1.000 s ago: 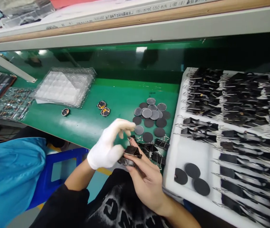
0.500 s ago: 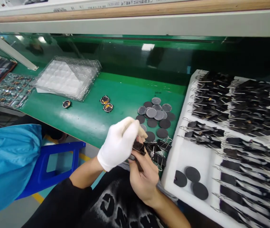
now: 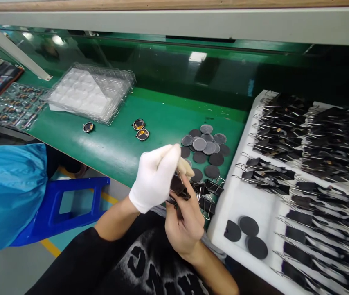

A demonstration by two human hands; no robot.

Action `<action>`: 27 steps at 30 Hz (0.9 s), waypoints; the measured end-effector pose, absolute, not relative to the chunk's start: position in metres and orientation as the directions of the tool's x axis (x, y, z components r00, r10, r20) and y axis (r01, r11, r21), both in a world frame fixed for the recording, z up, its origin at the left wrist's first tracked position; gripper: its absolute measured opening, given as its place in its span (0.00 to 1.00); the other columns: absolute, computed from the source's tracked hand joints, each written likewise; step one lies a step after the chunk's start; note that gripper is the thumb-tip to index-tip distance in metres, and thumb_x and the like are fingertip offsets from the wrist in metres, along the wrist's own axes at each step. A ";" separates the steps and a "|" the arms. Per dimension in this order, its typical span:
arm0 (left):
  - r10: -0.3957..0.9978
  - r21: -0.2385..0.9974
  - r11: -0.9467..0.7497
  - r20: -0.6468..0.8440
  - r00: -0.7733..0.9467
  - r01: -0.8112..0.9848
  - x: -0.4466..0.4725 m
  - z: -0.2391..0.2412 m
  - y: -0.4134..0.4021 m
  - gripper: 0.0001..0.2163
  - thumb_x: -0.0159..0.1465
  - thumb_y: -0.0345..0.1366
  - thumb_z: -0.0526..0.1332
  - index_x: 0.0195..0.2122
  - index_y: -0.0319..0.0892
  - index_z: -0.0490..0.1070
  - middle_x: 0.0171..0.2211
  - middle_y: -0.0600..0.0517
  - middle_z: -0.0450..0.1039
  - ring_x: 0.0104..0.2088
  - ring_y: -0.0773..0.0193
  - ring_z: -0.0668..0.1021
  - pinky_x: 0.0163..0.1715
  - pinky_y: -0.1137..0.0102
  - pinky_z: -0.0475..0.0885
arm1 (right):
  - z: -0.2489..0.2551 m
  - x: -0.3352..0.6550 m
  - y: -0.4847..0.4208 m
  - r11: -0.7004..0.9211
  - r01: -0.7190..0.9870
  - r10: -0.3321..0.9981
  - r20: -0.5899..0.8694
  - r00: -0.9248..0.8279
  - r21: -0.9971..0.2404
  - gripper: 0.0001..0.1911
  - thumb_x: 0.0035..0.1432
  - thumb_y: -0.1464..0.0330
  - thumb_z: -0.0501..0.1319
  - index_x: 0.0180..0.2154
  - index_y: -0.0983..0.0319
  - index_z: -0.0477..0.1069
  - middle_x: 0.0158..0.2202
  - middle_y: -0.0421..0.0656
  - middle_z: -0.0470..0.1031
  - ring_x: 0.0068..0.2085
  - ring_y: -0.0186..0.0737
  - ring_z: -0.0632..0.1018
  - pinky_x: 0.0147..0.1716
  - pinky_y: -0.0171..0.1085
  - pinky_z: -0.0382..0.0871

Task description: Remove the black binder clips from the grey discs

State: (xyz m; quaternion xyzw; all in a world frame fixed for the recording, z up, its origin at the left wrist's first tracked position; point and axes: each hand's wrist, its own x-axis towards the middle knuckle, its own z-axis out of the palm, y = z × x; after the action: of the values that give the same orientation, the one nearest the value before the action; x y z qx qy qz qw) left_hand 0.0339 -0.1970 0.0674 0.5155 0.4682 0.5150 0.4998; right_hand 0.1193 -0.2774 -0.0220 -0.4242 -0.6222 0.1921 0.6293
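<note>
Clip [image 3: 179, 186], black: probably light, stiff-sprung, best pinched across its sides; near desk's [image 3: 115, 143] front edge. Right hand [image 3: 186, 229]: gripping it. Left hand [image 3: 154, 176]: gloved, hold unclear.

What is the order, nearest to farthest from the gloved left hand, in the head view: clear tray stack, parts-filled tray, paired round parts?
1. Paired round parts, beyond the left hand.
2. Clear tray stack, farther left.
3. Parts-filled tray, far left.
</note>
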 end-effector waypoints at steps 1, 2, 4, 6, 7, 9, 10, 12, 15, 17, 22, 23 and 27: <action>0.997 0.995 -0.075 0.075 0.006 -0.071 0.034 0.067 -0.196 0.25 0.74 0.52 0.56 0.22 0.43 0.72 0.23 0.49 0.78 0.27 0.62 0.81 0.31 0.67 0.76 | -0.020 0.119 -0.276 0.568 0.293 0.767 0.623 0.151 -0.769 0.33 0.60 0.88 0.60 0.62 0.58 0.74 0.71 0.43 0.65 0.65 0.50 0.76 0.61 0.46 0.80; 0.997 0.992 -0.080 0.080 -0.010 -0.100 0.034 0.068 -0.196 0.28 0.74 0.55 0.54 0.22 0.43 0.73 0.24 0.48 0.79 0.27 0.61 0.81 0.30 0.66 0.76 | -0.017 0.120 -0.274 0.571 0.298 0.764 0.628 0.146 -0.765 0.32 0.60 0.88 0.59 0.61 0.59 0.75 0.71 0.44 0.65 0.65 0.49 0.76 0.61 0.45 0.80; 0.997 0.989 -0.075 0.074 -0.016 -0.130 0.033 0.071 -0.195 0.34 0.74 0.61 0.46 0.22 0.42 0.75 0.25 0.46 0.80 0.27 0.59 0.82 0.29 0.64 0.76 | -0.013 0.122 -0.271 0.587 0.308 0.757 0.642 0.119 -0.749 0.32 0.59 0.89 0.59 0.60 0.62 0.75 0.72 0.46 0.65 0.65 0.49 0.75 0.63 0.45 0.78; 0.999 0.991 -0.049 0.051 0.010 -0.122 0.031 0.076 -0.193 0.39 0.72 0.66 0.41 0.22 0.42 0.75 0.26 0.44 0.81 0.27 0.57 0.82 0.29 0.62 0.76 | -0.011 0.124 -0.269 0.609 0.319 0.751 0.657 0.061 -0.726 0.31 0.59 0.89 0.59 0.60 0.65 0.74 0.72 0.49 0.64 0.67 0.50 0.74 0.66 0.47 0.75; 0.999 0.994 -0.035 0.038 0.024 -0.108 0.030 0.080 -0.191 0.40 0.71 0.68 0.39 0.21 0.43 0.75 0.25 0.44 0.80 0.27 0.57 0.82 0.29 0.61 0.76 | -0.011 0.125 -0.269 0.619 0.324 0.750 0.661 0.024 -0.715 0.30 0.59 0.89 0.59 0.60 0.66 0.74 0.72 0.52 0.64 0.67 0.52 0.73 0.66 0.48 0.74; 0.999 0.997 -0.002 0.006 0.050 -0.082 0.027 0.085 -0.187 0.41 0.69 0.70 0.38 0.19 0.43 0.73 0.23 0.44 0.79 0.26 0.57 0.81 0.26 0.62 0.74 | -0.009 0.126 -0.272 0.629 0.325 0.757 0.652 -0.046 -0.706 0.28 0.60 0.89 0.59 0.58 0.68 0.75 0.71 0.56 0.64 0.68 0.54 0.72 0.66 0.48 0.74; 0.998 0.997 0.009 -0.005 0.059 -0.072 0.025 0.087 -0.184 0.42 0.69 0.71 0.38 0.18 0.44 0.72 0.22 0.44 0.77 0.24 0.58 0.80 0.24 0.63 0.72 | -0.008 0.127 -0.274 0.630 0.315 0.760 0.647 -0.063 -0.710 0.27 0.60 0.89 0.59 0.58 0.68 0.75 0.71 0.58 0.64 0.67 0.54 0.73 0.65 0.48 0.75; 0.999 0.998 0.004 -0.001 0.054 -0.066 0.020 0.089 -0.179 0.42 0.68 0.71 0.38 0.18 0.44 0.71 0.20 0.45 0.75 0.21 0.61 0.77 0.19 0.65 0.67 | -0.005 0.127 -0.279 0.612 0.273 0.777 0.629 -0.029 -0.742 0.25 0.61 0.87 0.59 0.58 0.68 0.74 0.69 0.59 0.66 0.62 0.52 0.78 0.60 0.45 0.80; 0.998 0.997 -0.058 0.057 -0.018 -0.041 0.013 0.090 -0.175 0.40 0.69 0.71 0.40 0.18 0.44 0.70 0.18 0.47 0.71 0.17 0.65 0.72 0.16 0.67 0.60 | 0.000 0.129 -0.284 0.526 0.248 0.820 0.562 0.107 -0.814 0.23 0.63 0.83 0.63 0.58 0.66 0.75 0.59 0.55 0.71 0.52 0.44 0.82 0.52 0.42 0.84; 0.990 0.995 -0.102 0.100 -0.098 -0.009 0.012 0.090 -0.177 0.39 0.69 0.70 0.42 0.17 0.44 0.69 0.17 0.47 0.69 0.16 0.66 0.70 0.15 0.67 0.58 | 0.003 0.130 -0.282 0.478 0.278 0.837 0.528 0.144 -0.833 0.23 0.64 0.82 0.64 0.58 0.65 0.76 0.52 0.52 0.75 0.50 0.43 0.82 0.49 0.42 0.84; 0.959 0.992 -0.117 0.125 -0.254 0.046 0.022 0.089 -0.190 0.39 0.73 0.65 0.42 0.13 0.45 0.66 0.15 0.47 0.69 0.16 0.66 0.71 0.15 0.67 0.60 | 0.003 0.129 -0.271 0.482 0.316 0.826 0.545 0.148 -0.817 0.28 0.65 0.82 0.65 0.64 0.63 0.71 0.47 0.47 0.82 0.46 0.40 0.84 0.47 0.38 0.84; 0.955 0.992 -0.111 0.123 -0.269 0.061 0.024 0.088 -0.192 0.39 0.73 0.64 0.42 0.13 0.45 0.66 0.15 0.47 0.70 0.17 0.65 0.72 0.15 0.67 0.61 | 0.002 0.129 -0.270 0.481 0.332 0.821 0.550 0.155 -0.811 0.30 0.65 0.82 0.65 0.65 0.62 0.69 0.47 0.47 0.83 0.45 0.40 0.84 0.46 0.38 0.84; 0.939 0.987 -0.102 0.137 -0.317 0.123 0.027 0.085 -0.195 0.39 0.74 0.63 0.41 0.12 0.46 0.66 0.15 0.47 0.71 0.17 0.64 0.73 0.16 0.67 0.65 | -0.002 0.127 -0.270 0.488 0.437 0.780 0.603 0.170 -0.755 0.31 0.66 0.80 0.66 0.68 0.63 0.67 0.46 0.47 0.85 0.42 0.41 0.86 0.45 0.38 0.86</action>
State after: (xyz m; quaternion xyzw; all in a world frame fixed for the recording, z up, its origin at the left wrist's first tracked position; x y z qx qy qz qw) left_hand 0.0270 -0.1948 0.0848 0.4660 0.5697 0.5778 0.3527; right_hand 0.1272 -0.2695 -0.0017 -0.4846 -0.6279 0.1448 0.5916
